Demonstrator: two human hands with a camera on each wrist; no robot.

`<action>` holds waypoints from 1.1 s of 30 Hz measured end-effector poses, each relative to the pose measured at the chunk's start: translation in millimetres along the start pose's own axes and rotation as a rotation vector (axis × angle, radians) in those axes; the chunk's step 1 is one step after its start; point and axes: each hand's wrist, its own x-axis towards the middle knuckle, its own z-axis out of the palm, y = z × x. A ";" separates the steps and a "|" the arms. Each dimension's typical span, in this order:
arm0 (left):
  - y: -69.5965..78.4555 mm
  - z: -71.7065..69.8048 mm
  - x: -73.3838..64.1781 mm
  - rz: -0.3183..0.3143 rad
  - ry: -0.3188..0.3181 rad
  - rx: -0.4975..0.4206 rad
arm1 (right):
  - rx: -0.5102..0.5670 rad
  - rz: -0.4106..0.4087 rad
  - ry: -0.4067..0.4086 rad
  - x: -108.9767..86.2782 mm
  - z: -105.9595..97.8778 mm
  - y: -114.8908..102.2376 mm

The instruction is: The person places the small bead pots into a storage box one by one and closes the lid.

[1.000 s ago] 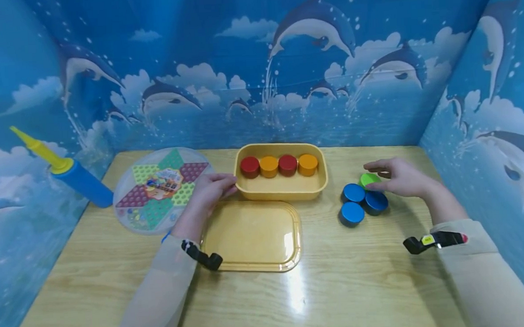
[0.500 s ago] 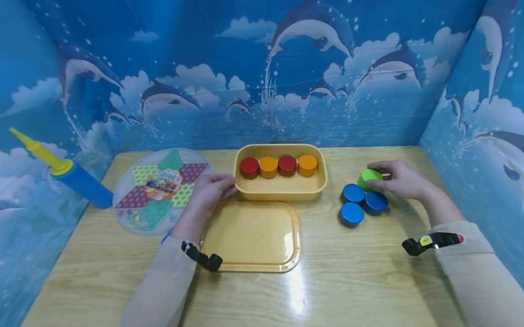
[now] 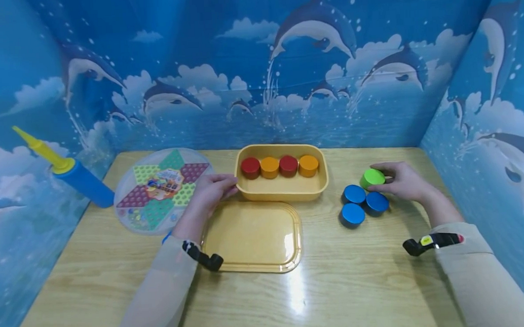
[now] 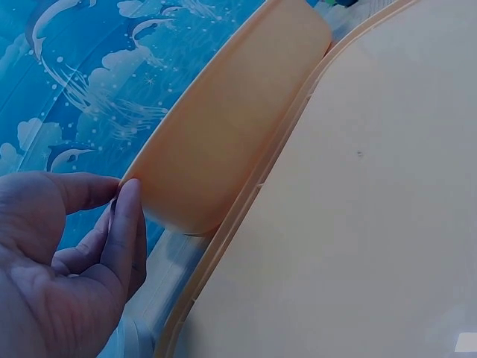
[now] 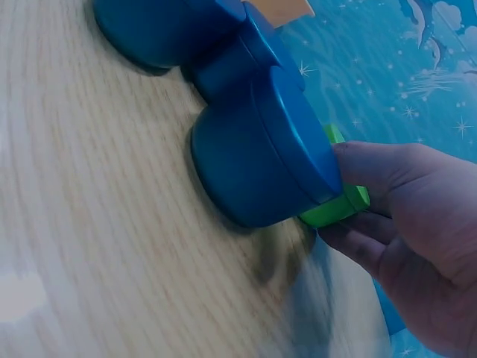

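Observation:
My left hand (image 3: 214, 189) pinches the left end of a yellow plastic box (image 3: 283, 196) by its rim, thumb and fingertips meeting there in the left wrist view. Inside the box stand red (image 3: 251, 168) and orange (image 3: 308, 165) round tins in a row along the back. On the right, my right hand (image 3: 403, 182) grips a small round green tin (image 3: 372, 178) between thumb and fingers. Three blue round tins (image 3: 352, 214) cluster just in front of it. In the right wrist view, the nearest blue tin (image 5: 257, 156) partly hides the green one (image 5: 332, 209).
A yellow lid (image 3: 252, 235) lies flat before the box. Left of them is a round Chinese checkers board (image 3: 163, 183) in clear plastic. A blue hand pump (image 3: 85, 182) with a yellow nozzle stands at the far left. Dolphin-print curtains (image 3: 257, 75) wall the table's back and sides.
My right hand's fingers have closed round the green tin, which has shifted slightly from where it stood behind the blue tins. The left hand has stayed at the box rim.

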 end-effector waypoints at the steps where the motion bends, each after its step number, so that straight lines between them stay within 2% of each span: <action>1: -0.2 -0.1 0.2 -0.002 -0.002 -0.002 | 0.015 0.003 0.000 -0.5 -0.6 -0.4; 8: -0.4 -0.7 1.9 0.000 -0.004 -0.006 | -0.004 -0.011 0.031 -3.2 -9.8 -11.6; 19: -1.4 0.4 1.3 0.012 0.007 -0.016 | -0.040 -0.087 0.083 -1.4 -20.0 -48.3; 33: -1.3 0.4 1.9 -0.003 0.022 -0.007 | 0.016 -0.163 -0.044 23.4 -7.0 -107.2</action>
